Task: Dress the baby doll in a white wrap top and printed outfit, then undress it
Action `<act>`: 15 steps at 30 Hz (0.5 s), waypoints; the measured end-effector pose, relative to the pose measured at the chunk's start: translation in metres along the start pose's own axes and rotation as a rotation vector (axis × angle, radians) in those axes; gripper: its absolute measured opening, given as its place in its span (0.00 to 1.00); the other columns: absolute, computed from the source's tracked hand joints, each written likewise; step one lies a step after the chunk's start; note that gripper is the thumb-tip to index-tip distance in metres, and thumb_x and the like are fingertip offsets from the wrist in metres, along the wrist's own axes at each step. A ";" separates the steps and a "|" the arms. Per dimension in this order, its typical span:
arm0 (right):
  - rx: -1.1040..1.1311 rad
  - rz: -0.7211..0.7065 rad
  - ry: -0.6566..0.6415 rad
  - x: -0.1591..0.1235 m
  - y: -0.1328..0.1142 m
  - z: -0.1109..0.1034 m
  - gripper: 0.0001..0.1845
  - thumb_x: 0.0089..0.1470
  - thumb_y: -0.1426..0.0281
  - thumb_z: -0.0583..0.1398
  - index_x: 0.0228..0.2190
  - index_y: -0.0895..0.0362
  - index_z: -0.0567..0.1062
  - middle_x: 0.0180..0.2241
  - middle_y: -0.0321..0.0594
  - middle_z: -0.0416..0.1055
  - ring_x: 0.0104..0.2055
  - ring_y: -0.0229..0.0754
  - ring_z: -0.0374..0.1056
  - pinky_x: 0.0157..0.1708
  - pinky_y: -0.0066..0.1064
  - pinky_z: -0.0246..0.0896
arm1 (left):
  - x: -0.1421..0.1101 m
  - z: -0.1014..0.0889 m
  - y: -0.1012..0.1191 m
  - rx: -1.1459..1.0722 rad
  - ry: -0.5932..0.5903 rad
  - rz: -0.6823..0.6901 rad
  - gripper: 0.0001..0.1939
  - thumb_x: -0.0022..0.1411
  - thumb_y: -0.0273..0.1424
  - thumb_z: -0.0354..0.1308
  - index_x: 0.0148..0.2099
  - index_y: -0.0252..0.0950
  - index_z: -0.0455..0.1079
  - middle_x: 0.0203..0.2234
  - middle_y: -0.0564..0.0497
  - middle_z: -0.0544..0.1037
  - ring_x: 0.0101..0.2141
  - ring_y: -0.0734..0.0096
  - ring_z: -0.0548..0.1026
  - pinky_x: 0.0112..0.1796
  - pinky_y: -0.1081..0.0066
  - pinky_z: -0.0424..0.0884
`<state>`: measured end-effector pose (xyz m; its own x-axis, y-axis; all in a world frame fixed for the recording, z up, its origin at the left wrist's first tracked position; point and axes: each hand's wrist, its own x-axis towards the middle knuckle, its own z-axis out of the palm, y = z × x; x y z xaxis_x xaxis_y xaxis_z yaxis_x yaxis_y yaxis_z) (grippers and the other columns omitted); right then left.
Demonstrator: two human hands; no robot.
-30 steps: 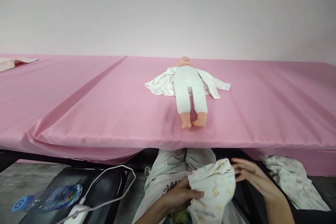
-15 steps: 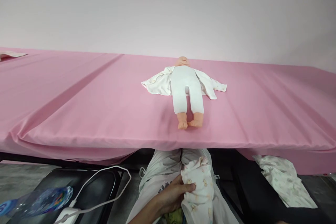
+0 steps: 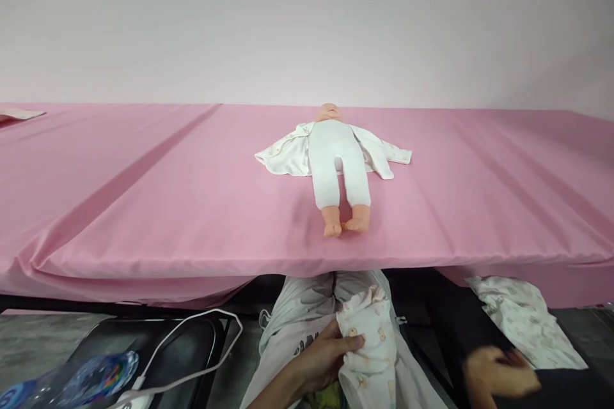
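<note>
My left hand is closed on a white baby garment with small yellowish prints, its thumb lying on top of the cloth. The garment hangs over my lap, bunched, so its exact cut is hard to tell. My right hand is out of view. On the table ahead, a baby doll lies on its back with its feet toward me. Its body is white cloth, its feet flesh-coloured. Beneath it a white printed baby jacket is spread open, sleeves out to both sides.
A pink sheet covers the table. At left, a black chair holds a plastic bottle and a white cable. On the right, what appears to be another person's hand is near a printed white cloth over dark fabric.
The hand at lower right has come further into view, blurred. My left hand still grips the garment, and the view has shifted slightly. The doll and jacket lie as before.
</note>
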<state>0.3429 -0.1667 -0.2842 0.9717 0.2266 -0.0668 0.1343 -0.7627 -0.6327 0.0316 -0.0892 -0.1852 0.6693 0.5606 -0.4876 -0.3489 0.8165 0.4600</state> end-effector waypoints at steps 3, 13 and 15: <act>0.276 -0.148 -0.383 -0.052 -0.056 0.023 0.39 0.42 0.49 0.54 0.53 0.57 0.64 0.46 0.52 0.67 0.53 0.64 0.61 0.53 0.51 0.58 | 0.000 0.003 0.000 0.013 0.011 0.017 0.34 0.41 0.31 0.71 0.51 0.33 0.66 0.40 0.44 0.78 0.38 0.61 0.77 0.41 0.67 0.69; 0.566 0.037 -1.416 -0.103 -0.116 -0.027 0.25 0.41 0.59 0.68 0.41 0.57 0.76 0.39 0.44 0.75 0.47 0.52 0.69 0.48 0.40 0.62 | -0.007 0.009 0.004 0.142 -0.020 0.081 0.36 0.43 0.36 0.70 0.55 0.34 0.65 0.48 0.43 0.73 0.50 0.55 0.70 0.52 0.61 0.62; 0.475 0.114 -1.383 -0.084 -0.099 -0.035 0.24 0.36 0.62 0.70 0.37 0.57 0.77 0.37 0.44 0.75 0.44 0.51 0.70 0.45 0.37 0.64 | -0.008 0.008 0.004 0.242 -0.093 0.105 0.33 0.48 0.37 0.67 0.56 0.35 0.65 0.50 0.44 0.72 0.52 0.59 0.68 0.55 0.61 0.58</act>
<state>0.2548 -0.1315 -0.1896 -0.0209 0.7762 -0.6302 -0.2700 -0.6113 -0.7439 0.0301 -0.0915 -0.1737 0.6987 0.6165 -0.3631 -0.2599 0.6915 0.6739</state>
